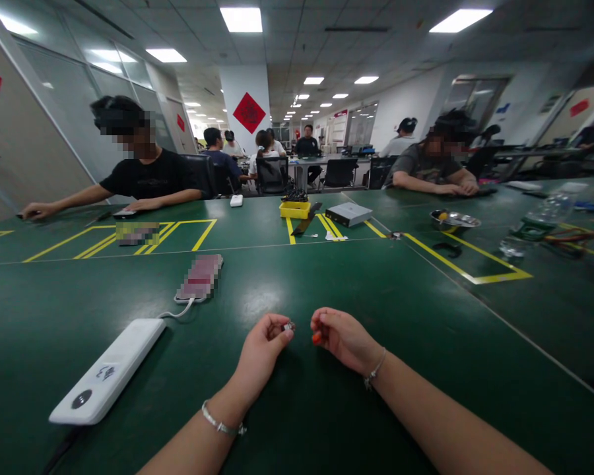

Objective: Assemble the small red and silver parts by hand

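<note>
Just above the green table, my left hand [266, 343] is closed in a pinch, with a small silvery metal piece [289, 326] between thumb and forefinger. Facing it, my right hand [344, 336] has its fingers curled in, and a small orange piece [317, 338] shows at their tips. A short gap separates the two hands. Both pieces are too small for me to tell their exact kind. A bracelet circles each wrist.
To the left lies a white power bank [109, 369], cabled to a phone [199, 278]. Farther off are a yellow tray [295, 210], a grey box [349, 214], a metal bowl [462, 220] and a plastic bottle [539, 214]. Two people sit across the table.
</note>
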### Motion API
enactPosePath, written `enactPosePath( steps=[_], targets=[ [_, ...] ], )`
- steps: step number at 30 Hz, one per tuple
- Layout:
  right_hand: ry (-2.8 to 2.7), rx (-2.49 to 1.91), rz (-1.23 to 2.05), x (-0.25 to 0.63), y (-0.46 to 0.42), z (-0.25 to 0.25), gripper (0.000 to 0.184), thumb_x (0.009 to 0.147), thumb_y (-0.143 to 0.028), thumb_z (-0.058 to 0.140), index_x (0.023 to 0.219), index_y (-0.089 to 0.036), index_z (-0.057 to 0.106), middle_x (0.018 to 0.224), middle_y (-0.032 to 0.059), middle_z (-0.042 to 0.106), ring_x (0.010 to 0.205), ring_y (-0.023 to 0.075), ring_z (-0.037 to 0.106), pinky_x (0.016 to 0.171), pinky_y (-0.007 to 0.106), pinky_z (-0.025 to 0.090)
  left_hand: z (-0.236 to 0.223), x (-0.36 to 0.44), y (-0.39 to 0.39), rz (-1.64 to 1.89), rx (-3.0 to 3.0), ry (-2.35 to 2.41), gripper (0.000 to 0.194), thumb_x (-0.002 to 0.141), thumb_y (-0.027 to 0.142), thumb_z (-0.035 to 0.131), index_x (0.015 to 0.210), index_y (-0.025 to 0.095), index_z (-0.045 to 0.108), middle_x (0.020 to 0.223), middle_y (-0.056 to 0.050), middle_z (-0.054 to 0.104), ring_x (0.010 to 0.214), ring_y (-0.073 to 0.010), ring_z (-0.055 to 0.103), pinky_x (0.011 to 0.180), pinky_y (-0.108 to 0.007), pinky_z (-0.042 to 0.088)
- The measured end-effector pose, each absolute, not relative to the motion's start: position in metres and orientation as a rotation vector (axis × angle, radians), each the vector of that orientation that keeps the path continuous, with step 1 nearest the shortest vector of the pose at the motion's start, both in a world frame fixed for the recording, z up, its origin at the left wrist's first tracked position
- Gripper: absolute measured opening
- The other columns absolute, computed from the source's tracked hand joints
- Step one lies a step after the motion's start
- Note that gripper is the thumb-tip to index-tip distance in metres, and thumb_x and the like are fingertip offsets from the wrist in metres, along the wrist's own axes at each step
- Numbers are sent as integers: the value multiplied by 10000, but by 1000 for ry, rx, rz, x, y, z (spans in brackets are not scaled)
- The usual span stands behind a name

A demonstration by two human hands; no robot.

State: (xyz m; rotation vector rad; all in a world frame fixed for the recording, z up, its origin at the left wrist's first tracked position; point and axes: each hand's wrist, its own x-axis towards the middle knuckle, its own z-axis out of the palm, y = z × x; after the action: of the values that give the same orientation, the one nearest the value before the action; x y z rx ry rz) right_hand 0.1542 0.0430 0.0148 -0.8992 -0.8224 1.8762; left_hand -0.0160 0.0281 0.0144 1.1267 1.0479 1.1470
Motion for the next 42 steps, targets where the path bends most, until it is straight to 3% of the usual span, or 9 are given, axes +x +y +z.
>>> enactPosePath(
  steps=[3, 7, 11, 15, 19, 22, 26, 35, 42],
  targets=[
    [-794, -1105, 1842, 148, 39, 18, 126, 718, -263, 495, 778, -154, 509, 764, 20, 547, 574, 68, 485, 510, 191, 365, 13, -14, 25, 1130, 1218, 1136, 188, 642, 258, 639, 781, 172, 546, 662, 30, 569, 613, -111, 517, 585, -220, 377],
    [-1395, -1297, 1062, 140, 9, 26, 169, 767, -319, 425, 789, -175, 511, 839, 53, 531, 740, 132, 500, 640, 270, 407, 7, -16, 24, 1207, 1221, 1302, 186, 685, 283, 596, 824, 179, 531, 637, 39, 529, 597, -113, 500, 564, -224, 369],
    [-2489, -545, 481, 136, -32, 24, 176, 796, -335, 456, 916, -253, 555, 1033, 6, 544, 1022, 159, 436, 907, 331, 311, 3, -21, 30, 1287, 1105, 1262, 204, 699, 312, 584, 839, 181, 515, 695, 26, 552, 669, -122, 526, 620, -232, 390],
    [-2796, -321, 214, 133, -43, 5, 266, 859, -328, 363, 1094, -300, 487, 1224, -51, 457, 1169, 141, 316, 971, 347, 250, 5, -22, 36, 1331, 1031, 1220, 214, 689, 303, 596, 840, 174, 516, 696, 25, 560, 652, -111, 517, 611, -224, 387],
    [-2789, -359, 147, 130, -39, 0, 251, 864, -338, 352, 1070, -313, 494, 1177, -52, 488, 1109, 128, 366, 927, 317, 284, 8, -20, 35, 1316, 1071, 1214, 216, 655, 262, 626, 823, 163, 532, 695, 20, 566, 650, -112, 514, 619, -224, 384],
    [-2815, -520, 144, 131, -38, 8, 208, 830, -377, 395, 927, -254, 531, 947, -8, 563, 865, 129, 469, 744, 280, 358, 8, -20, 34, 1302, 1116, 1205, 210, 642, 235, 631, 818, 167, 537, 707, 18, 581, 641, -109, 514, 619, -224, 381],
    [-2895, -736, 149, 136, -36, 18, 129, 811, -298, 421, 809, -189, 490, 757, 11, 522, 669, 118, 436, 559, 250, 318, 10, -20, 34, 1283, 1133, 1183, 191, 635, 208, 628, 801, 169, 541, 727, 10, 601, 659, -114, 528, 639, -231, 390],
    [-2732, -1145, -25, 138, -22, 11, 181, 834, -286, 387, 756, -171, 503, 676, 28, 524, 558, 100, 442, 477, 236, 228, 12, -19, 32, 1223, 1167, 1130, 179, 643, 217, 625, 800, 169, 555, 737, 5, 612, 675, -115, 536, 641, -229, 394],
    [-2649, -1177, 86, 144, -14, 25, 235, 829, -329, 378, 745, -164, 522, 723, 34, 532, 638, 106, 478, 537, 232, 299, 15, -19, 30, 1220, 1179, 1141, 205, 617, 244, 650, 788, 172, 562, 703, 16, 601, 643, -116, 530, 625, -226, 389]
  ],
)
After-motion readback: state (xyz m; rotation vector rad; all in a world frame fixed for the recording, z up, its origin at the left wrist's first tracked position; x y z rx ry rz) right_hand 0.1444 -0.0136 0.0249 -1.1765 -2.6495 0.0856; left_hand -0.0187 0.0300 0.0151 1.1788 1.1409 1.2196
